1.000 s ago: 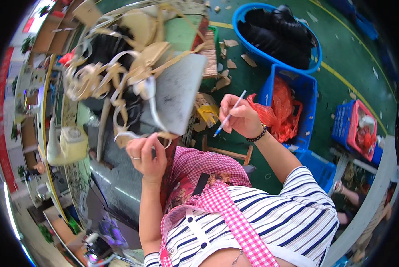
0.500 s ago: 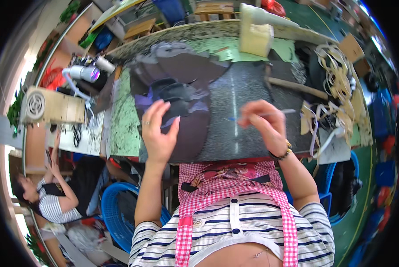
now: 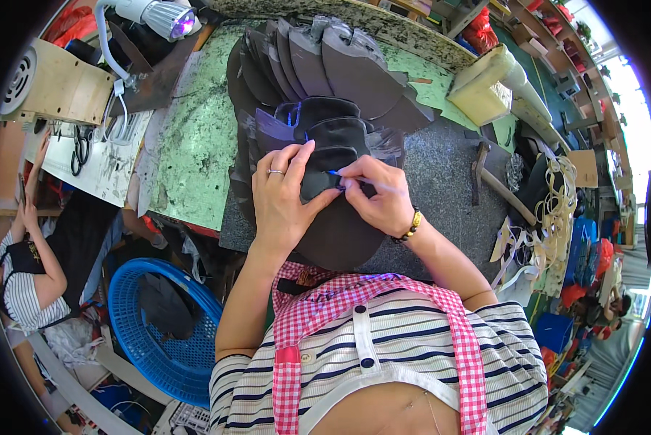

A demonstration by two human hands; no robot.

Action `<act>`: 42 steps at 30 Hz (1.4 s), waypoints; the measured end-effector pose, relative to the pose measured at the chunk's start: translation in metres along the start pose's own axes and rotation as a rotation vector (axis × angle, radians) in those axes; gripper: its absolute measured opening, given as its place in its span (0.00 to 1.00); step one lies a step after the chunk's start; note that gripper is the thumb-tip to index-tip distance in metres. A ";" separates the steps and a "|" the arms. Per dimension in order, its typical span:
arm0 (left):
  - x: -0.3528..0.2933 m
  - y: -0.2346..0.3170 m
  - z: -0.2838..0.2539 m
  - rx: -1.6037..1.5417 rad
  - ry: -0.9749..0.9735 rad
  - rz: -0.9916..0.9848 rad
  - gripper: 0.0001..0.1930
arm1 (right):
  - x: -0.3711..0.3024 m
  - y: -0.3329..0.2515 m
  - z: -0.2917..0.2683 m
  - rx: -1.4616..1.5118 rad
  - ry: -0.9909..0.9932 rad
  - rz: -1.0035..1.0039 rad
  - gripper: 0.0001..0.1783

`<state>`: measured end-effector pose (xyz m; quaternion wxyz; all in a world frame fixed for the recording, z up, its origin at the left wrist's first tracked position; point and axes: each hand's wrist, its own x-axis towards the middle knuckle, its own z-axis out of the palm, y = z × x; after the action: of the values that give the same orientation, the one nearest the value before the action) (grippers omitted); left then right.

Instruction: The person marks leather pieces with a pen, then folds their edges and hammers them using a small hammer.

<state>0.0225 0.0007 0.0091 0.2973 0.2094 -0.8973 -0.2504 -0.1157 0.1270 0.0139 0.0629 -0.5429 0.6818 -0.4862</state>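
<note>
My left hand [image 3: 285, 190] lies with thumb and fingers apart on a stack of black curved pieces [image 3: 329, 134], holding down the nearest one. My right hand [image 3: 376, 194] pinches a slim pen-like tool [image 3: 334, 173] whose blue tip touches the black piece between my two hands. Most of its shaft is hidden or blurred by my fingers. Beneath and around the stack lie larger dark brown sheet pieces [image 3: 347, 235], and more of these brown cut pieces [image 3: 358, 72] are fanned out beyond it.
A hammer [image 3: 503, 185] lies on the right, near tangled beige strips [image 3: 550, 210]. A cream-coloured container [image 3: 485, 90] stands at the far right. On the left are a lamp [image 3: 155, 16], scissors [image 3: 81, 151] and a blue basket [image 3: 162, 268]. Another person [image 3: 39, 275] sits at left.
Both hands have come together over the black pieces. My right hand has brought the pen-like tool leftward onto a piece. The view has turned and come closer to the table.
</note>
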 end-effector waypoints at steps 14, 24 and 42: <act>-0.005 0.008 -0.009 -0.106 -0.020 0.324 0.24 | 0.014 0.020 -0.025 0.158 -0.022 0.232 0.04; 0.022 0.018 -0.010 -0.130 -0.146 0.209 0.27 | 0.044 0.031 -0.046 0.673 -0.010 0.327 0.05; 0.038 0.023 -0.023 -0.053 -0.087 0.385 0.10 | 0.055 0.024 -0.065 0.437 -0.202 0.262 0.05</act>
<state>0.0041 -0.0086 0.0540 0.3060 0.0149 -0.9258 -0.2214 -0.1946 0.1200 0.0546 0.3087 -0.4693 0.6154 -0.5530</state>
